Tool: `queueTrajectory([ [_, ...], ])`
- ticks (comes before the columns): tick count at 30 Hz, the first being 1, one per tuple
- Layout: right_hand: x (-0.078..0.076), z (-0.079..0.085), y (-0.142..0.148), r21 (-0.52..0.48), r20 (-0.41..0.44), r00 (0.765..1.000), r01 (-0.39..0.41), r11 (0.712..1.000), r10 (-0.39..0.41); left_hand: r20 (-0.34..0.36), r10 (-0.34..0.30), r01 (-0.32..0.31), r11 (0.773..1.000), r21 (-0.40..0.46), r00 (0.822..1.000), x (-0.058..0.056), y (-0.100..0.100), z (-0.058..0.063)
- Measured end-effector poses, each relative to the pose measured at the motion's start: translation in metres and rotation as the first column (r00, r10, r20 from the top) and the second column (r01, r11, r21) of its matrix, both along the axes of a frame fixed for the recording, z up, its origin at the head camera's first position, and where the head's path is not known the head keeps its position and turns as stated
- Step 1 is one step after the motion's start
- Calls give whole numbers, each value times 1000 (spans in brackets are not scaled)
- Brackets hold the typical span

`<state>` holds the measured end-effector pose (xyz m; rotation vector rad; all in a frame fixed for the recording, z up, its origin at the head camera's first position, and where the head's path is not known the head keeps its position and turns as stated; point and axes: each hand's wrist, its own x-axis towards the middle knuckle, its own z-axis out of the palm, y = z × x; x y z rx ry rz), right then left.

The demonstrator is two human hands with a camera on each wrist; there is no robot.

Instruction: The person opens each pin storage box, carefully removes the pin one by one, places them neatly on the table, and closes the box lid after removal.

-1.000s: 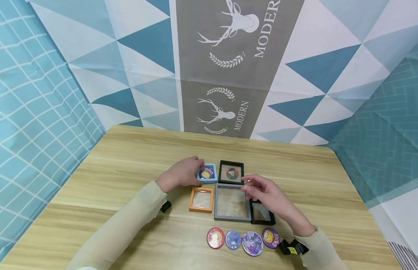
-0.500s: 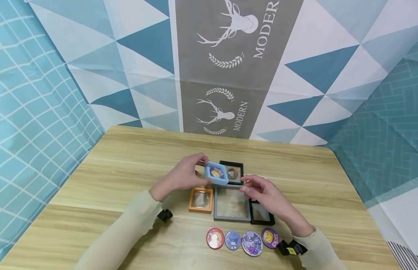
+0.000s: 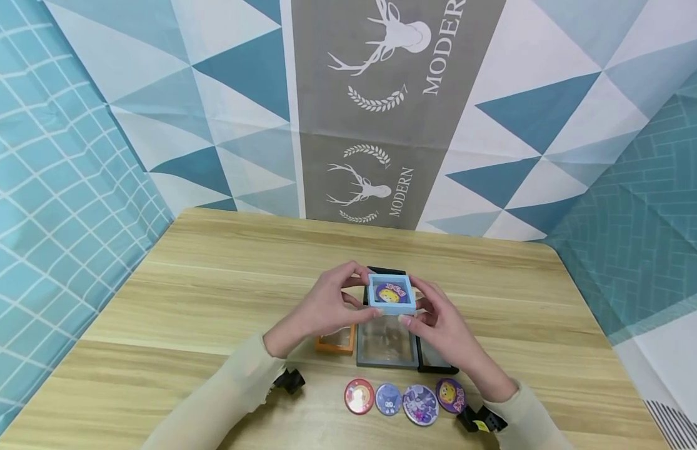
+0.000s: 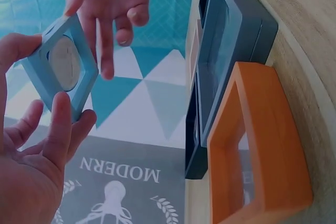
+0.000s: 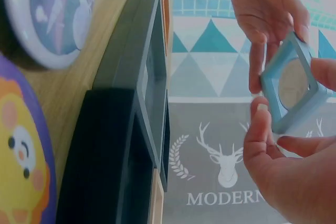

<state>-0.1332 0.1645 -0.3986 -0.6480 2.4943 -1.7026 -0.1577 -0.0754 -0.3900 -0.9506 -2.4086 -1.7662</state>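
Observation:
In the head view both hands hold up a light blue display frame with a purple and yellow badge inside it. My left hand grips its left side, thumb at the near edge and fingers at the far edge. On the opposite side, my right hand pinches the right edge between thumb and fingers. Seen from the left wrist, the blue frame is tilted, with a pale round badge back showing through. Below it lie a grey frame and a black frame partly hidden behind it.
An orange frame lies left of the grey one, partly covered by the left hand. Another black frame sits to the right. Nearer the front are a red badge, a blue badge, a lilac badge and a purple badge.
My left hand has lifted the light blue frame off the table and carried it right, over the black and grey frames. The right hand has moved slightly and taken hold of its right side.

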Motion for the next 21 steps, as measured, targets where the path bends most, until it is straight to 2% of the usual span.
queueTrajectory([
  [9, 5, -1, -5, 31, -48, 994, 98, 995, -96, -7, -22, 22, 1000, 0, 1000, 2, 5, -2],
  [17, 15, 12, -14, 109, -91, 986, 148, 983, -139, -96, -42, 43, 999, 6, 994, -1, 5, -6],
  [21, 12, 4, -13, 103, -85, 984, 166, 981, -157, -101, -40, 39, 999, -9, 994, -1, 4, -7],
])
